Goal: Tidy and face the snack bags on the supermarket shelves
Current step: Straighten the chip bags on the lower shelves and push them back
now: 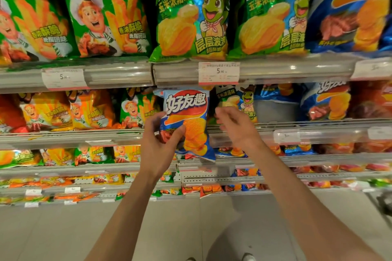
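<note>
My left hand (pixel 159 140) grips a small blue chip bag (pixel 188 121) by its left edge, thumb across the front, and holds it upright in front of the second shelf (pixel 84 135). My right hand (pixel 235 127) hovers just right of that bag with its fingers loosely curled and nothing in them. Behind my right hand stands a small green corn-soup chip bag (pixel 244 99). Small blue bags of the same kind as the held one (pixel 326 101) stand further right on that shelf.
Large green and blue bags (pixel 191 17) fill the top shelf, with price tags (pixel 218 72) on its rail. Orange and green fry bags (pixel 89 110) line the second shelf's left. Lower shelves hold several small bags. The grey floor lies below.
</note>
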`<state>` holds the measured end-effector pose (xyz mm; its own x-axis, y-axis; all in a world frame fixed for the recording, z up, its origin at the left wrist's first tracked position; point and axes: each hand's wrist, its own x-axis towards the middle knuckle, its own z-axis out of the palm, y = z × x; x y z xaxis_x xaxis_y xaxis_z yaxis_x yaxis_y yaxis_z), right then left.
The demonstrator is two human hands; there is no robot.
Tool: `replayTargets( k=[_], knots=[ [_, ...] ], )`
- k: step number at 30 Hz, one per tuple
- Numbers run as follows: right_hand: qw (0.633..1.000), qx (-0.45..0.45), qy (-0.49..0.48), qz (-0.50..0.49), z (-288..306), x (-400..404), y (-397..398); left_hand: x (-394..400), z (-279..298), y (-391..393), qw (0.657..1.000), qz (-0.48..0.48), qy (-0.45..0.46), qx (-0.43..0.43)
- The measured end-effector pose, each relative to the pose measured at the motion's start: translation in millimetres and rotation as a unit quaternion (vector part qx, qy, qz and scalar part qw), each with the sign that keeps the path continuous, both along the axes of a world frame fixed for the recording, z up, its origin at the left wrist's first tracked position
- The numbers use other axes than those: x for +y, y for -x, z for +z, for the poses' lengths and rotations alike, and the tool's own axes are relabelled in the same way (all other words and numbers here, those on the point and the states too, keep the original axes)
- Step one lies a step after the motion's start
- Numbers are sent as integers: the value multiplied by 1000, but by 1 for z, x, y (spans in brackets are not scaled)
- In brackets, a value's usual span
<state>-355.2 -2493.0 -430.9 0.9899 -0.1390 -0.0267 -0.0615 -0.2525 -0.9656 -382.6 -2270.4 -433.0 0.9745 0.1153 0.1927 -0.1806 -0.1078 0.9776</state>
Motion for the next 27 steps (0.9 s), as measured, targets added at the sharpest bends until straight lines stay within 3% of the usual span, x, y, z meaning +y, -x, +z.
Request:
replayTargets(
  k=[5, 13, 19, 24, 27],
  knots=[
    [998, 39, -51, 25, 11, -29, 35, -65, -1, 2, 998, -63, -26, -4],
    [994, 29, -46, -98, 5, -112, 37, -150, 3, -10, 993, -113, -41, -20],
    [990, 10, -28, -141, 9, -162, 9, -182, -1, -34, 996, -55, -72, -15],
    [990, -31, 0, -138, 12, -178, -17, -183, -12, -57, 960, 34, -275, -50],
    [989, -52, -7, -137, 15, -183, -27, -186, -23, -63, 948, 16, -315, -42]
  ],
)
